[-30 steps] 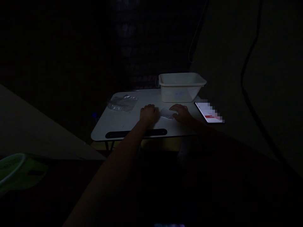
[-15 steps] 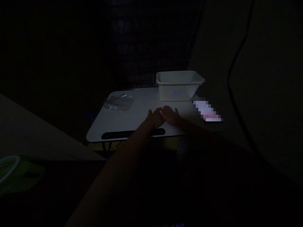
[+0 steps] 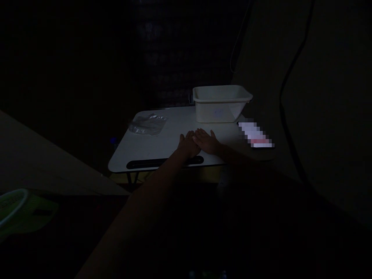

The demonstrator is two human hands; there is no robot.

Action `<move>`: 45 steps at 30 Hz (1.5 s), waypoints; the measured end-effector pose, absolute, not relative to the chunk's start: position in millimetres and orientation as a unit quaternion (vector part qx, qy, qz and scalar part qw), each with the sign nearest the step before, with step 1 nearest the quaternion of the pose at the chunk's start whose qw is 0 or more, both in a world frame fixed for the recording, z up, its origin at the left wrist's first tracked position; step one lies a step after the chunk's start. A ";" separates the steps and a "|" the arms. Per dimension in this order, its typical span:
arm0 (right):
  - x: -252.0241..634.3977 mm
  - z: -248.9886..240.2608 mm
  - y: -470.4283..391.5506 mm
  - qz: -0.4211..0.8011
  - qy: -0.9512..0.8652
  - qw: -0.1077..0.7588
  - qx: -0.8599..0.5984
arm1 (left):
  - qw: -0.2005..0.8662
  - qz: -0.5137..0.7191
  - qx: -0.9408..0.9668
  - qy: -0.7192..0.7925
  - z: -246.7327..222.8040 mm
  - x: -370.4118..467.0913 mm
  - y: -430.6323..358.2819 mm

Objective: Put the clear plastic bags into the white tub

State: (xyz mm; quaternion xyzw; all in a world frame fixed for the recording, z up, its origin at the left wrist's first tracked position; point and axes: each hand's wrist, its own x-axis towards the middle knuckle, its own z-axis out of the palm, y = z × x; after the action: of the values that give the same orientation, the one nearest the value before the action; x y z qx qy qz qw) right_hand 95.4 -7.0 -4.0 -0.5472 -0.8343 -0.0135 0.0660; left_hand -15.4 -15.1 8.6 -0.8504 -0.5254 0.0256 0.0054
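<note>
My left hand [image 3: 188, 145] is stretched out over the white folding table [image 3: 151, 149], near its front edge. My right hand [image 3: 208, 142] meets it from the right, and its fingers lie across those of the left. Both have their fingers extended, and I see nothing held in either. Just behind them stands a white plastic basin [image 3: 217, 111]. A crumpled clear plastic bag [image 3: 149, 124] lies on the tabletop to the left. To the right is a phone [image 3: 255, 135] with a bright, pixelated screen.
The room is very dark. A black slot [image 3: 145, 163] runs along the table's front edge. A green basket [image 3: 29, 213] sits at the lower left, and a blue-capped bottle [image 3: 113, 141] is beside the table. A dark cable [image 3: 283, 104] hangs along the right wall.
My right hand has slid slightly left, further over the fingers of my left hand. The view has shifted a little; the basin, bag and phone stay in place.
</note>
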 end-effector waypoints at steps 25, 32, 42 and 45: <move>96.1 -8.5 -8.9 -0.037 -0.843 0.051 -0.534 | 0.006 0.051 -0.863 -0.502 5.6 -30.2 -9.9; 94.8 -8.3 -9.8 -0.033 -0.837 0.066 -0.543 | -0.001 0.054 -0.861 -0.506 8.6 -29.5 -10.7; 97.9 -9.1 -6.6 -0.042 -0.830 0.099 -0.547 | 0.007 0.015 -0.861 -0.508 9.3 -28.4 -12.4; 96.7 -9.2 -6.7 -0.049 -0.823 0.105 -0.557 | 0.013 0.001 -0.863 -0.505 9.2 -27.2 -11.7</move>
State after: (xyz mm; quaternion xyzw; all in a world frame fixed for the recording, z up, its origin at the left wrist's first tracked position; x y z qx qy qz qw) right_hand 96.7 -6.7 -9.2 -0.5569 -0.8225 -0.0489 0.1047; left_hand -27.2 -11.7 9.2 -0.8631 -0.5048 0.0011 0.0130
